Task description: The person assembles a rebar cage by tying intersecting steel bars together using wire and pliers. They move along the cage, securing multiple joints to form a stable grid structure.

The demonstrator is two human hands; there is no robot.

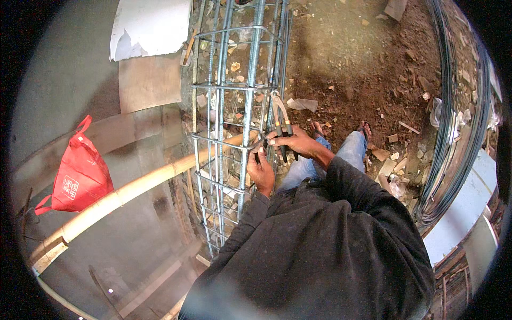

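A long cage of steel rebar point(249, 96), with square stirrups around its bars, runs away from me at the centre. My right hand point(301, 143) is closed around a pair of pincers point(278, 111) with black and yellow handles. Their jaws point away from me, close beside the cage's right-hand bars. At the cage's near right side my left hand point(261, 172) has its thumb and fingers pinched together by a bar. Whatever lies between those fingertips is too small to make out.
A bamboo pole point(133, 184) crosses through the cage from the left. Beyond it hangs a red bag point(85, 170) against a grey wall. Rubble covers the soil around my feet. Bent steel rods point(445, 122) lie at right, near a pale sheet point(461, 205).
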